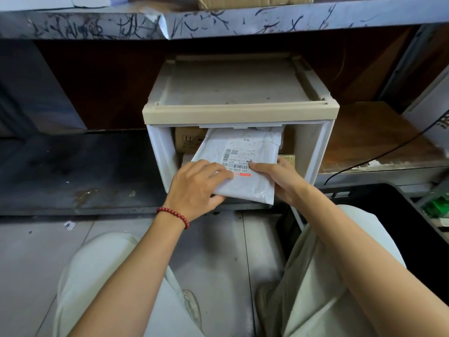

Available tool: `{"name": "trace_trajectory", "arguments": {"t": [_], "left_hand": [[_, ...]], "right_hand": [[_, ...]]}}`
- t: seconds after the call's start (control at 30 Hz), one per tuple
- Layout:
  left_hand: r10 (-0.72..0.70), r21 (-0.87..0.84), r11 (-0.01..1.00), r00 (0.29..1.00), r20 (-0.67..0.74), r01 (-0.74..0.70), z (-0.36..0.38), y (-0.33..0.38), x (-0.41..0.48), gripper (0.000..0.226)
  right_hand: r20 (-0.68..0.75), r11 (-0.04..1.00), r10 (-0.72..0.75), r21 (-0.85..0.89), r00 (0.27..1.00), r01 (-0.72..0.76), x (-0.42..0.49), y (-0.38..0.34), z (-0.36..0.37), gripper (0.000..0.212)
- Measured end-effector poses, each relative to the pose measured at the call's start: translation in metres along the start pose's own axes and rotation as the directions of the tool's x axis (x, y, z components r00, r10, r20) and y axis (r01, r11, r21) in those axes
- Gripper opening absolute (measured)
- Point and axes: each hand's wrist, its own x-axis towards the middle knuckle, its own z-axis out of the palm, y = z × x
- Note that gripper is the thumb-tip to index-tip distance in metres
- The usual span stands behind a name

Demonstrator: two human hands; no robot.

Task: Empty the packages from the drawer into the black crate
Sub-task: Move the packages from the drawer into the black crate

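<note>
A white plastic mailer bag [245, 152] with a shipping label sticks halfway out of the open white drawer [318, 152] of a beige drawer unit on the low shelf. My left hand [196, 188] grips the bag's near left edge, fingers on top and thumb beneath. My right hand [281, 181] holds its right edge, thumb pressed on the label. Behind the bag inside the drawer are a brown cardboard box [187, 139] and a small yellowish package [288, 158]. The black crate [401, 215] stands on the floor at the right, its inside dark.
A scribbled grey shelf edge [218, 23] overhangs the drawer unit. A black cable [379, 156] runs across the wooden shelf board at right. Green items [437, 207] lie beyond the crate. My knees frame the grey tiled floor below.
</note>
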Motion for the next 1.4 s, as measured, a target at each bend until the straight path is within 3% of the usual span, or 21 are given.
{"name": "trace_trajectory", "arguments": {"t": [0.13, 0.27, 0.37, 0.53, 0.63, 0.7, 0.83, 0.9, 1.0, 1.1, 1.3, 1.4], "left_hand": [[-0.005, -0.001, 1.000, 0.983, -0.183, 0.004, -0.003, 0.001, 0.007, 0.018], [-0.051, -0.023, 0.999, 0.954, -0.297, 0.046, -0.012, -0.002, 0.009, 0.015], [-0.158, -0.072, 0.987, 0.911, -0.382, 0.142, -0.019, -0.002, 0.010, 0.016], [-0.318, -0.206, 0.946, 0.842, -0.435, 0.251, -0.028, 0.001, 0.008, 0.017], [-0.473, -0.341, 0.872, 0.785, -0.400, 0.351, -0.027, 0.004, 0.008, 0.021], [-0.607, -0.493, 0.767, 0.715, -0.347, 0.412, -0.027, 0.005, 0.010, 0.026], [-0.743, -0.704, 0.559, 0.642, -0.189, 0.439, -0.031, 0.009, 0.016, 0.032], [-0.735, -0.696, 0.550, 0.663, -0.142, 0.461, -0.031, 0.008, 0.019, 0.040], [-0.700, -0.657, 0.544, 0.714, -0.011, 0.522, -0.028, 0.008, 0.033, 0.056], [-0.681, -0.664, 0.502, 0.727, 0.091, 0.554, -0.021, 0.018, 0.061, 0.045], [-0.584, -0.677, 0.453, 0.767, 0.267, 0.581, 0.017, 0.075, 0.129, 0.040], [-0.469, -0.655, 0.505, 0.816, 0.338, 0.561, 0.044, 0.111, 0.157, 0.050]], "right_hand": [[-0.038, 0.995, -0.073, 0.067, 0.997, 0.075, -0.002, -0.008, -0.005, 0.038], [-0.100, 0.964, -0.125, 0.221, 0.987, 0.144, -0.006, -0.016, -0.009, 0.003], [-0.112, 0.928, -0.091, 0.352, 0.990, 0.125, -0.006, -0.017, -0.012, 0.029], [-0.048, 0.992, -0.117, 0.046, 0.992, 0.119, -0.002, -0.008, -0.006, 0.071], [-0.046, 0.991, -0.088, -0.103, 0.995, 0.083, -0.002, -0.003, -0.003, 0.100], [-0.036, 0.989, -0.082, -0.130, 0.996, 0.077, -0.001, -0.001, -0.002, 0.108], [0.098, 0.974, -0.168, -0.138, 0.981, 0.181, -0.008, -0.004, -0.001, 0.078], [0.130, 0.950, -0.244, -0.165, 0.961, 0.264, -0.012, -0.012, -0.004, 0.068], [0.082, 0.912, -0.353, -0.190, 0.932, 0.362, -0.017, -0.033, -0.017, 0.081], [0.017, 0.870, -0.426, -0.266, 0.905, 0.415, -0.031, -0.058, -0.046, 0.077], [-0.271, 0.832, -0.499, -0.416, 0.823, 0.368, -0.070, -0.063, -0.134, 0.069], [-0.447, 0.882, -0.445, -0.368, 0.776, 0.294, -0.089, -0.044, -0.182, 0.067]]}}
